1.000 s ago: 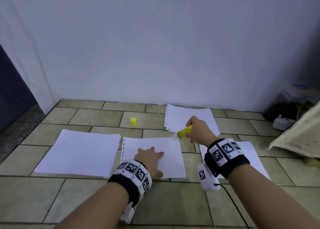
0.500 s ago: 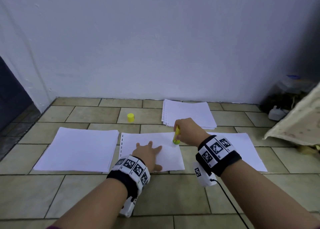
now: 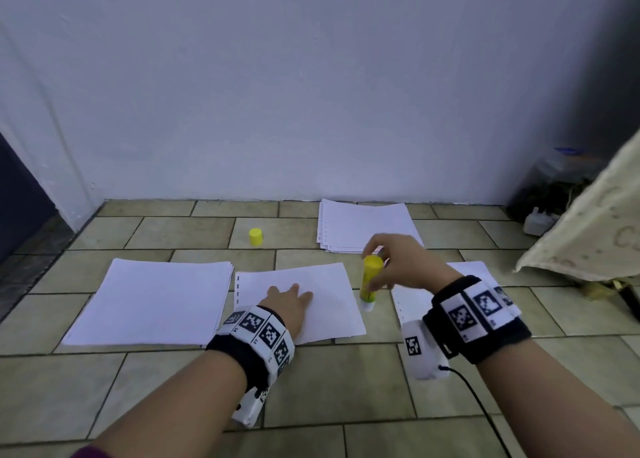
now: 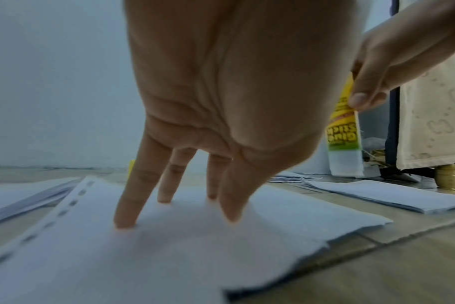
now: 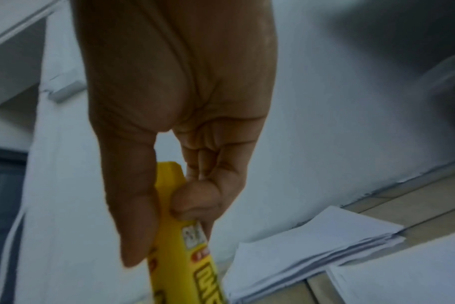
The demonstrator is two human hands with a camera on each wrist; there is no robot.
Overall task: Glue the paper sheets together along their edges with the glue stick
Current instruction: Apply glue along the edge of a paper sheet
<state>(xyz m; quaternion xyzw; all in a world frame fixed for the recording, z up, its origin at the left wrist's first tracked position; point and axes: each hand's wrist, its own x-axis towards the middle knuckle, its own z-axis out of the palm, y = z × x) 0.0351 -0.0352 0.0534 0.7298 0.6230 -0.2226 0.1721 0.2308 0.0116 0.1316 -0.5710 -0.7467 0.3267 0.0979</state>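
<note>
The left hand lies flat with straight, spread fingers pressing down on the middle paper sheet, which sits on the tiled floor. The right hand grips the glue stick between its thumb and curled fingers, near the stick's yellow upper end. The stick stands nearly upright, white tip down, at the right edge of that sheet; whether the tip touches the paper cannot be told. Its yellow cap stands alone on the floor farther back. A stack of paper lies just left of the pressed sheet, another stack near the wall, and one more sheet under the right wrist.

Compared with half a second ago, the right hand has travelled down the sheet's right edge towards the person, from the far corner to about midway along it, and the stick has stayed roughly upright. A second ago it was tilted above the far corner. The left hand has kept its place on the sheet.
</note>
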